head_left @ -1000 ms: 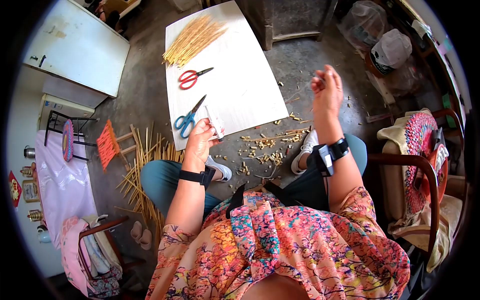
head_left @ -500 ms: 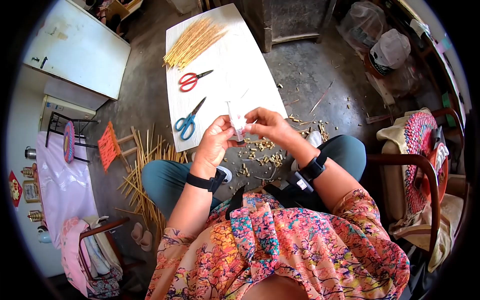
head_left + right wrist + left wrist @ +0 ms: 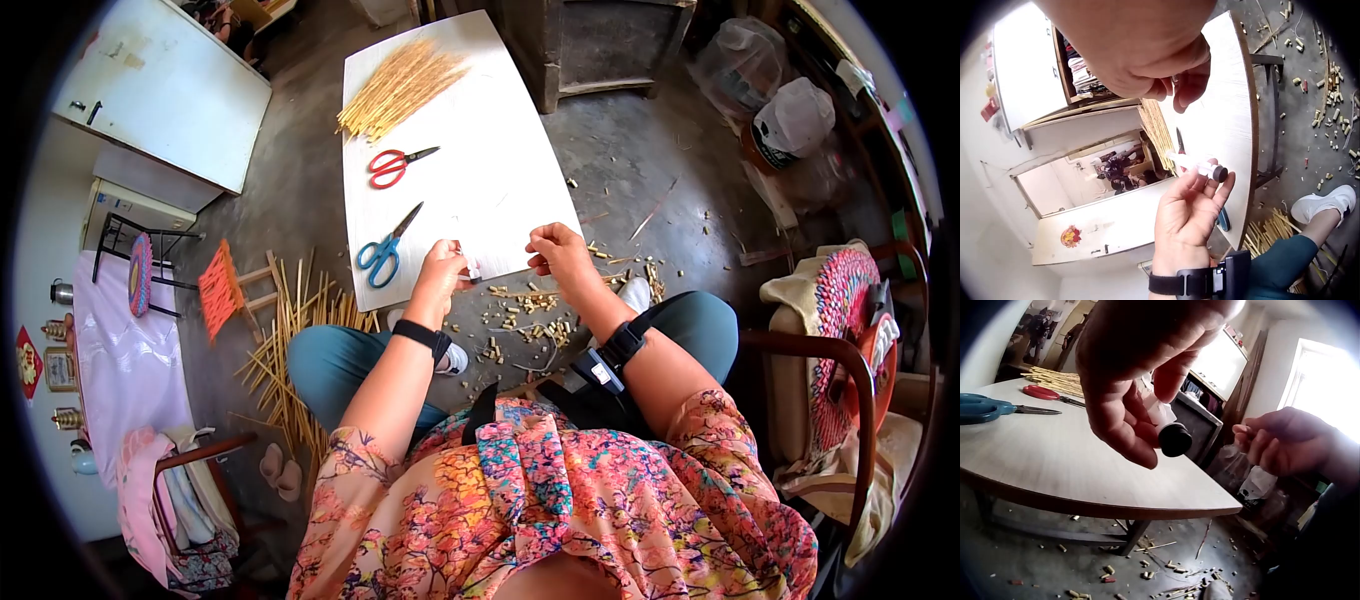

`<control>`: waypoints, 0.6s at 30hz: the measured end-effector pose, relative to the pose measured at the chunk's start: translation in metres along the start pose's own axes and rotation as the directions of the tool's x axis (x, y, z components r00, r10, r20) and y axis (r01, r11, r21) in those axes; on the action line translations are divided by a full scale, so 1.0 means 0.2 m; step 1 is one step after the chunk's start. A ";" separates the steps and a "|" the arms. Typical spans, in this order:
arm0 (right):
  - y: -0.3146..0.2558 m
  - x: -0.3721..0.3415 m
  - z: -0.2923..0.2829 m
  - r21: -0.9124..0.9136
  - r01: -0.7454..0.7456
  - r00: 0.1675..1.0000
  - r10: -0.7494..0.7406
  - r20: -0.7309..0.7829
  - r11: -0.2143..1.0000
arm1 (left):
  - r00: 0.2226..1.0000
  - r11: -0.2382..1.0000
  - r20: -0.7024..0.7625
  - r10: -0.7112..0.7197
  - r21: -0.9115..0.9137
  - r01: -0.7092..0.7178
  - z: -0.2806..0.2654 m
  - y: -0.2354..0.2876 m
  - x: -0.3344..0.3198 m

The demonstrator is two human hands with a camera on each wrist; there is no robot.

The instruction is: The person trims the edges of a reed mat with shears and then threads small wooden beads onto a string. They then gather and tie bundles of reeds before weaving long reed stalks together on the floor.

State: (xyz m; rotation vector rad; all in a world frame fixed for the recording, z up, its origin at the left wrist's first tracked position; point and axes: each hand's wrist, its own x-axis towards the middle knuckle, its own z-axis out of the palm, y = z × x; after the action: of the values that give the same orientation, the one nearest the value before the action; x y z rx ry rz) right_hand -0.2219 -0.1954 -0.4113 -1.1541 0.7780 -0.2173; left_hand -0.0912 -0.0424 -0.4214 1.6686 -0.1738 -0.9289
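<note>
My left hand holds a slim, clear-and-white tube near the table's front edge. The tube has a round black end, which points back toward me from between thumb and fingers. A short way to the right, apart from the tube, is my right hand, its fingers curled and the thumb close to the fingertips. I cannot tell whether it pinches something thin. Blue-handled scissors lie on the table left of my left hand, with red-handled scissors beyond them.
On the far part of the white table lies a bundle of straw stalks. Longer stalks are heaped on the floor at left. Cut stalk pieces are scattered between my feet. An armchair stands at right.
My right hand came in from the far right to the tube in my left hand, then drew back a little to the right. The left hand keeps holding the tube.
</note>
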 end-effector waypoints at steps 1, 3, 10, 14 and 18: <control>0.00 0.01 0.00 -0.002 -0.001 1.000 0.001 0.003 1.000 | 1.000 1.000 -0.003 0.000 -0.002 0.000 -0.02 -0.03 0.06; -0.01 0.02 0.01 -0.024 -0.036 0.997 0.038 0.072 0.999 | 0.982 0.978 -0.146 0.120 0.187 -0.092 -0.08 -0.09 0.17; -0.09 -0.06 0.06 0.036 -0.036 0.991 0.031 0.128 0.999 | 0.831 0.602 -0.229 0.507 0.784 -0.152 -0.07 0.01 0.28; -0.07 -0.08 0.05 -0.039 -0.080 0.973 0.086 0.213 0.996 | 0.779 0.420 0.044 0.625 0.823 -0.384 0.10 0.03 0.40; -0.05 -0.09 0.05 -0.089 -0.117 0.946 0.139 0.293 0.989 | 0.803 0.262 0.138 0.580 0.902 -0.344 0.23 0.03 0.51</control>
State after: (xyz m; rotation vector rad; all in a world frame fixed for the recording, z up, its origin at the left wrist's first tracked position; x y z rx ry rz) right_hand -0.2270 -0.1831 -0.3929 -1.1651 0.5923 0.0943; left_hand -0.0502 -0.1358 -0.4666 2.4851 -1.1600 -0.0690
